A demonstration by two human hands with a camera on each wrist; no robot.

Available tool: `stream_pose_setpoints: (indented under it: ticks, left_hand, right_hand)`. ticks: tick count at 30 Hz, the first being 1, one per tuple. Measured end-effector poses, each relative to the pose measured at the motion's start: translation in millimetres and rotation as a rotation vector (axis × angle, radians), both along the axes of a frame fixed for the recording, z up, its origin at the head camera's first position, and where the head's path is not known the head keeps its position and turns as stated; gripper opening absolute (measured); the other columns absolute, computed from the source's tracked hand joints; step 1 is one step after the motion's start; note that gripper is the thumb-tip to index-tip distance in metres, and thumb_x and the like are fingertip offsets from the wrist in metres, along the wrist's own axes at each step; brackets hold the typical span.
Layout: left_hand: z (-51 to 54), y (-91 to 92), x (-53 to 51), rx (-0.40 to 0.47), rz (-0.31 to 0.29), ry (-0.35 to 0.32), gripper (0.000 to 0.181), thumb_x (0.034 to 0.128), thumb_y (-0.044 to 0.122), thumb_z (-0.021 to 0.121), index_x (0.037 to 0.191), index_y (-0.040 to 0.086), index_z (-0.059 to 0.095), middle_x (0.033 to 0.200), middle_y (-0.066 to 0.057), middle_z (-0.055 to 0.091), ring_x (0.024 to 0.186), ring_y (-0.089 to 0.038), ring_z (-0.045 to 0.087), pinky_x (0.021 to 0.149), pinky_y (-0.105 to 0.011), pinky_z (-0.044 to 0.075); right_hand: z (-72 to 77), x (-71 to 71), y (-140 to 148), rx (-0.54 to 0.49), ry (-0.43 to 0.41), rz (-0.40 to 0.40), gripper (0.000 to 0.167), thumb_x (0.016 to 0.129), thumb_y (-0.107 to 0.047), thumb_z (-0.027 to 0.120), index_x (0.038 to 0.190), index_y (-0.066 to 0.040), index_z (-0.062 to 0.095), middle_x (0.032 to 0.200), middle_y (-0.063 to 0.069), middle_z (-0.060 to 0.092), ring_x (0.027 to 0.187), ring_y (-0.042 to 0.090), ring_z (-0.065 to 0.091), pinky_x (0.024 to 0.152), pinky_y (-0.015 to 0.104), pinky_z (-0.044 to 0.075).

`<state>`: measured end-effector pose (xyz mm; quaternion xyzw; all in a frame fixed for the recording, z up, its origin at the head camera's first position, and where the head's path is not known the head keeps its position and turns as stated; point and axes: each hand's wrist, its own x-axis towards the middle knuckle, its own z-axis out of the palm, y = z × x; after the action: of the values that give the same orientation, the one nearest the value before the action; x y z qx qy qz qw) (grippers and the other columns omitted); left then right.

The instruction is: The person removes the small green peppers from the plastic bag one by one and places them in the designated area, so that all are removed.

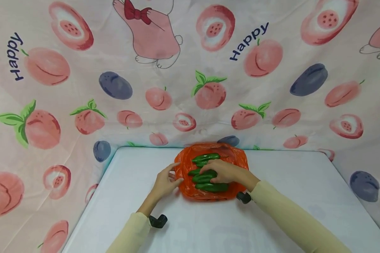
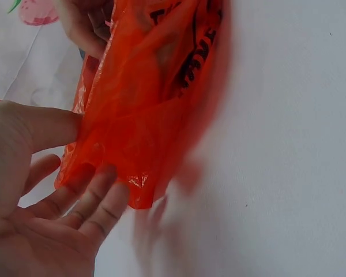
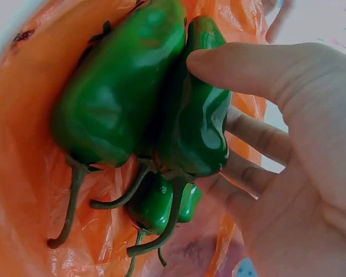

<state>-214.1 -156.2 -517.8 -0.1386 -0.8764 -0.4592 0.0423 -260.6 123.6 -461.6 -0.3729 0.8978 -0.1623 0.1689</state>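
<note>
An orange-red plastic bag (image 1: 183,191), its mouth spread wide, lies on the white table with several glossy green peppers (image 1: 206,157) inside. My right hand (image 1: 223,171) reaches into it and grips one green pepper (image 3: 210,130), thumb on the near side and fingers round the far side. Beside that one lies a larger pepper (image 3: 118,92), stem pointing the same way, with smaller ones partly hidden beneath. At the bag's left edge my left hand (image 1: 164,181) touches the plastic with loosely spread fingers (image 2: 75,202); its thumb meets the rim.
The white table (image 1: 139,161) extends around the bag on both sides and in front. Behind it hangs a pink fruit-print cloth (image 1: 177,77), which meets the table's back edge close to the bag. A dark wrist camera (image 1: 158,221) sits at my left cuff, another (image 1: 244,197) at my right.
</note>
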Motion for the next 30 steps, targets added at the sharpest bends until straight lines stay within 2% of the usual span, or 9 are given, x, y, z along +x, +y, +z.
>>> stream_pose_setpoints:
  ticks: [6,12,15,30]
  left_hand:
    - [-0.7,-0.1,-1.7,0.1,0.022,-0.084,0.058,0.085,0.002,0.082,0.14,0.005,0.062,0.116,-0.016,0.068,0.083,-0.019,0.069,0.07,-0.025,0.059]
    - [-0.4,0.2,-1.7,0.298,0.005,-0.228,0.06,0.0868,-0.007,0.076,0.143,0.004,0.058,0.118,-0.018,0.063,0.086,-0.022,0.071,0.07,-0.024,0.058]
    - [-0.3,0.6,-2.0,0.35,0.008,-0.278,0.062,0.0873,-0.009,0.075,0.145,0.004,0.056,0.119,-0.018,0.062,0.086,-0.02,0.071,0.071,-0.023,0.058]
    - [-0.1,-0.1,-1.7,0.44,-0.016,-0.302,0.063,0.0869,-0.011,0.073,0.146,-0.001,0.053,0.119,-0.02,0.057,0.083,-0.015,0.07,0.072,-0.023,0.059]
  right_hand:
    - [3.2,1.0,-1.8,0.011,0.0,-0.002,0.041,0.09,-0.018,0.082,0.128,-0.027,0.07,0.119,-0.003,0.059,0.115,0.02,0.054,0.105,0.045,0.049]
    - [3.6,2.1,-1.8,0.016,-0.002,-0.008,0.041,0.09,-0.019,0.082,0.128,-0.029,0.07,0.119,-0.004,0.059,0.116,0.019,0.054,0.106,0.046,0.049]
    - [3.6,2.3,-1.7,0.015,0.0,-0.009,0.041,0.089,-0.019,0.082,0.128,-0.029,0.07,0.121,-0.003,0.06,0.117,0.019,0.054,0.106,0.046,0.049]
    - [6.2,3.8,-2.5,0.02,0.016,-0.002,0.041,0.089,-0.017,0.082,0.127,-0.028,0.071,0.121,-0.003,0.06,0.117,0.019,0.055,0.107,0.046,0.049]
